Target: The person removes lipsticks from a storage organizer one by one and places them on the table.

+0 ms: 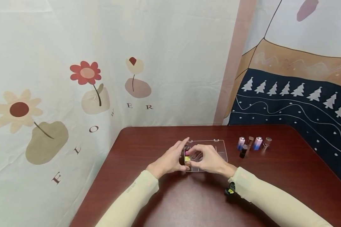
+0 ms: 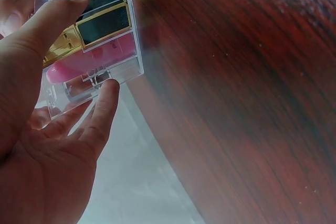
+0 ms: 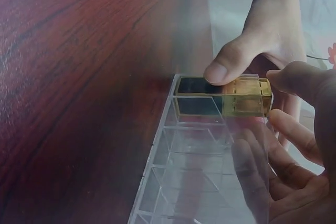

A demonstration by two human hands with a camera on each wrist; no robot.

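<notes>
A clear plastic organizer box [image 1: 221,148] with several compartments sits on the table. My left hand [image 1: 170,159] grips its left end, thumb on the near side and fingers toward the far side. Inside that end lies a black-and-gold lipstick [image 3: 199,106], with a pink tube [image 2: 100,59] in the neighbouring slot. My right hand [image 1: 209,159] reaches over the box and pinches the gold end of the black-and-gold lipstick with thumb and finger. In the right wrist view, more fingers of the right hand show behind the clear plastic.
To the right of the box stand several lipsticks: a blue-pink one [image 1: 241,143], a brown one [image 1: 250,141], a second blue-pink one [image 1: 257,143], a brown-topped clear one [image 1: 267,143] and a black one [image 1: 243,151]. They share the dark red wooden table [image 1: 147,142]. Printed cloth hangs behind.
</notes>
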